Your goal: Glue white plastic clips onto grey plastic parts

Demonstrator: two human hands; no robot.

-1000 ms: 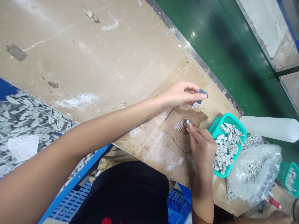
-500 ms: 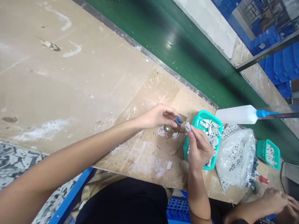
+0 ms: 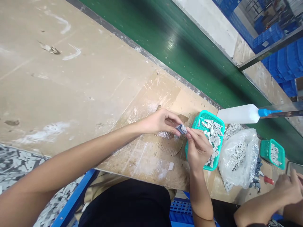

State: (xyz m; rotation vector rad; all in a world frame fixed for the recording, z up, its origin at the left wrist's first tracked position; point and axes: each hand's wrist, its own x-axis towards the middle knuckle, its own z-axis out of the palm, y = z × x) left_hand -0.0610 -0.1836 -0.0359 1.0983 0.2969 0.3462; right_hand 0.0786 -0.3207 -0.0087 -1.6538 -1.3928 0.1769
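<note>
Between thumb and fingers, my left hand [image 3: 164, 121] pinches a small dark grey-blue plastic piece [image 3: 179, 127]. My right hand [image 3: 200, 146] grips a small light grey piece [image 3: 184, 128], which meets the dark one; whether they are joined I cannot tell. Both hands hover over a worn cardboard pad [image 3: 170, 147] on the bench. Just beyond my right hand stands a green basket [image 3: 219, 154] full of pale plastic pieces, and my right hand partly covers its near side.
A white bottle with a blue nozzle [image 3: 239, 114] lies behind the basket. To the right are a clear plastic bag [image 3: 248, 157] of small parts, a smaller green basket [image 3: 264, 151] and a red-capped item [image 3: 268, 180]. A co-worker's hands [image 3: 290, 186] are at lower right. A green conveyor belt [image 3: 170, 47] runs behind.
My right hand has moved left, bringing the light grey piece against the dark piece in my left hand. The co-worker's hands have shifted up and to the right.
</note>
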